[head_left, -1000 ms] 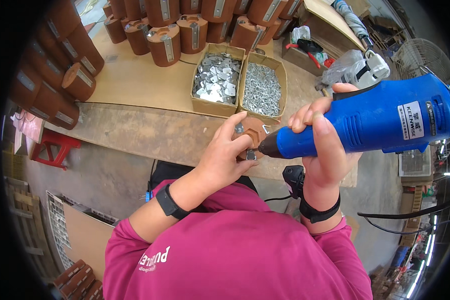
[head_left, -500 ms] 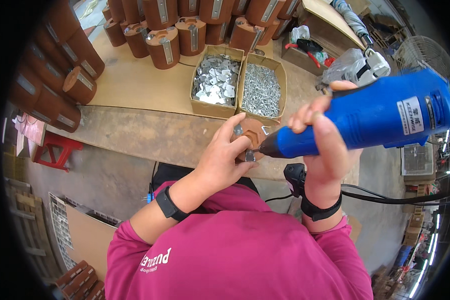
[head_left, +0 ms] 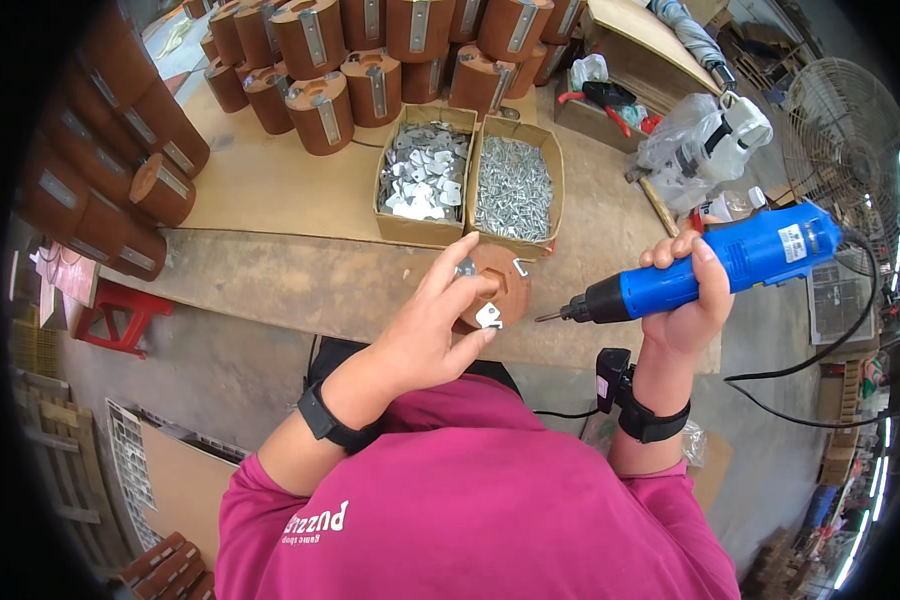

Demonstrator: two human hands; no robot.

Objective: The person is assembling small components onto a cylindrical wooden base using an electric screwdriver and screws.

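My left hand steadies a brown cylinder at the bench's near edge, thumb and fingers spread round its top. That top has a recess in the middle. A small silver metal plate lies on its near side, by my thumb; another grey plate is partly under my fingers, and a white bracket-like piece is at the far right rim. Off to the right, my right hand grips a blue electric screwdriver. Its bit points left toward the cylinder, apart from it.
Beyond the cylinder stand a cardboard box of metal plates and a cardboard box of screws. Brown cylinders are stacked behind and at left. Plastic bags, a fan and the screwdriver's black cable are at right.
My right hand has drawn the screwdriver back and to the right, its bit leaving the near plate on the cylinder. My left hand stays on the cylinder.
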